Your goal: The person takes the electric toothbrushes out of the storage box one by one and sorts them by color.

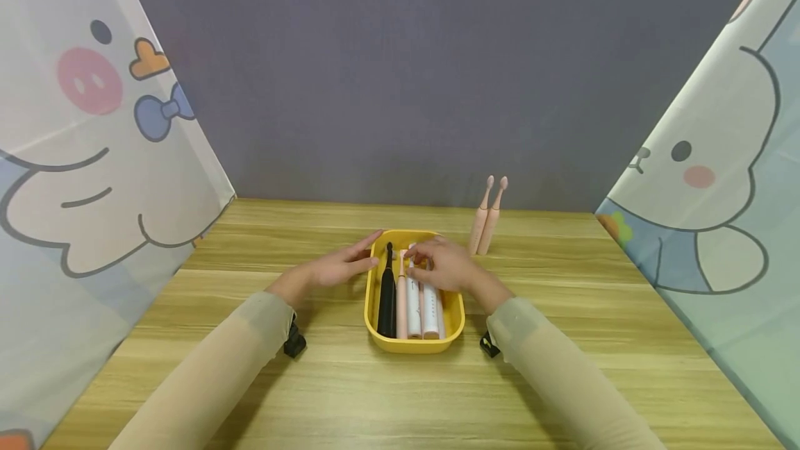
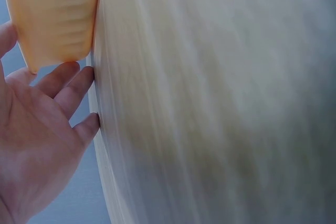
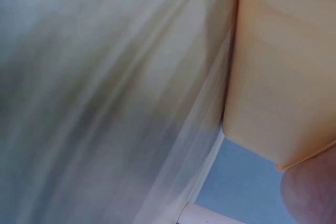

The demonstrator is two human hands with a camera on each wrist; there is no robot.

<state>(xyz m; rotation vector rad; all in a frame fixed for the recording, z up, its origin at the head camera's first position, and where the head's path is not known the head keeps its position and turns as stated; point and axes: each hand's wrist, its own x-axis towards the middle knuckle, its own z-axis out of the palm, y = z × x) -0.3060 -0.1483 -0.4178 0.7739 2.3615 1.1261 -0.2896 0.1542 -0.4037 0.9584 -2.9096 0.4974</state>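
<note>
Head view: my wide left grip (image 1: pixel 336 268) touches the yellow basket (image 1: pixel 412 346); I can't tell if my right grip (image 1: pixel 446 264) pinches an electric toothbrush (image 1: pixel 414 311).

We see a wooden table (image 1: pixel 400 394), yellowish brown, its streaky grain running from left to right. Near its middle we find a yellow basket (image 1: pixel 414 348) sitting flat, rounded at the corners, its longer sides running from near to far; from the left wrist we make out ridges along one wall. To the right of the basket's far end, we see two pink electric toothbrushes (image 1: pixel 478 228) standing upright side by side, heads up. Soft shadows darken the wood at the near left and near right.
</note>
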